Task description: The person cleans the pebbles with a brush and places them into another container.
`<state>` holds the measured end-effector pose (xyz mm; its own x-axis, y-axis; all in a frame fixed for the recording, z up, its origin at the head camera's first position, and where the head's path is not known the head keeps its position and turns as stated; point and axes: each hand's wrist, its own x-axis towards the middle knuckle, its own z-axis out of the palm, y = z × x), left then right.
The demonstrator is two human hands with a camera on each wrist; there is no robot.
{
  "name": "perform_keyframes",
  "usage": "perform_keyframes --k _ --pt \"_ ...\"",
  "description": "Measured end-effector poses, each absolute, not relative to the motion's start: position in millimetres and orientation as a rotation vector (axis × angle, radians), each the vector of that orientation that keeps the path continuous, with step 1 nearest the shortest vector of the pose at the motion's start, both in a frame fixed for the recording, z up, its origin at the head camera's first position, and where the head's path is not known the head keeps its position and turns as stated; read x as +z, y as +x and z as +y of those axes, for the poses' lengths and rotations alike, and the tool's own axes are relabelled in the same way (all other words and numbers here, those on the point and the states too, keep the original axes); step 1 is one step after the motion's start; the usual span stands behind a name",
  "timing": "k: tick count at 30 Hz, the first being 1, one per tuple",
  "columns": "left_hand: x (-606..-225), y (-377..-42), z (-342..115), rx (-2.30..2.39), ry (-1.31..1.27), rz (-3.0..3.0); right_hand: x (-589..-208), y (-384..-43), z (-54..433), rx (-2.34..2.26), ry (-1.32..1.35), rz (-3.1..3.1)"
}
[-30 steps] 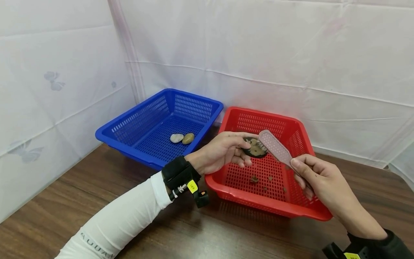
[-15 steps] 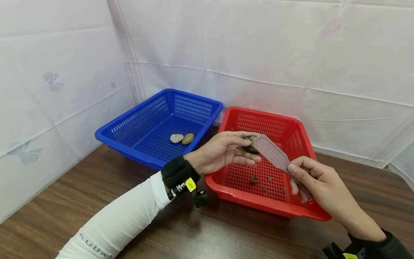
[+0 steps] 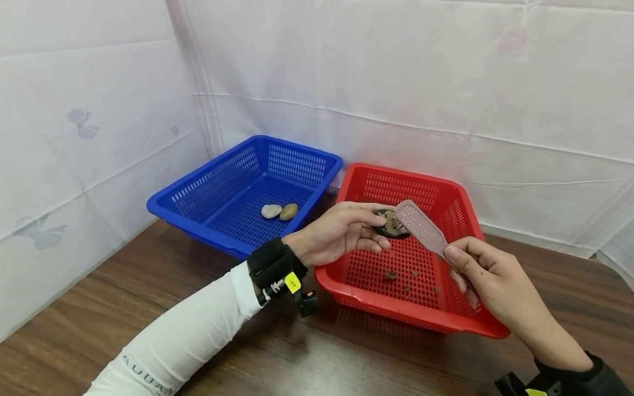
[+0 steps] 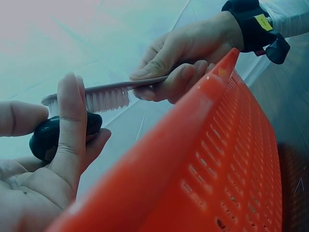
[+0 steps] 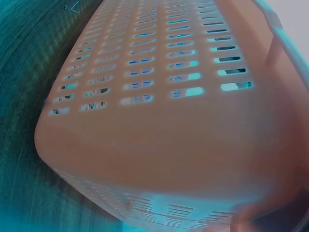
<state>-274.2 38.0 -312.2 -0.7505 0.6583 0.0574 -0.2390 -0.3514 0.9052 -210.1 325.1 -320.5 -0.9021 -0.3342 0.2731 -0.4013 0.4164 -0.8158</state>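
Over the red basket [image 3: 386,311], my left hand [image 3: 337,234] grips a dark, smooth stone [image 3: 390,230] between thumb and fingers. Brown dirt coats the stone's upper face. My right hand [image 3: 500,280] pinches the handle of a pink brush [image 3: 423,226], whose dotted head slants over the stone with the bristles down. In the left wrist view the pale bristles [image 4: 108,99] hang beside the black stone [image 4: 46,135], and the head's far end lies just over its top. The basket's wall fills the right wrist view, which hides the right hand's fingers there.
Brown crumbs [image 3: 390,274] lie on the red basket's floor. To the left stands a blue basket [image 3: 198,217] with a white stone [image 3: 271,211] and a tan stone [image 3: 289,212] in it. Both baskets rest on a wooden table [image 3: 317,357], with white cloth [image 3: 396,82] hanging behind.
The brush head shifted left and down over the stone by half a second ago, then back up and right. The left hand's lower fingers and the stone shifted slightly. The crumbs and baskets stayed put.
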Motion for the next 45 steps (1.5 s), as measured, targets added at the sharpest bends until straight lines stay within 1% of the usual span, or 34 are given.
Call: perform_keyframes --k 31,45 --pt "-312.1 -272.4 36.8 2.109 0.581 1.404 -319.3 -209.2 321.7 1.418 0.57 -2.6" --pt "-313.9 -272.6 36.8 2.1 0.59 1.401 -320.3 -208.9 324.4 1.534 0.515 -2.594"
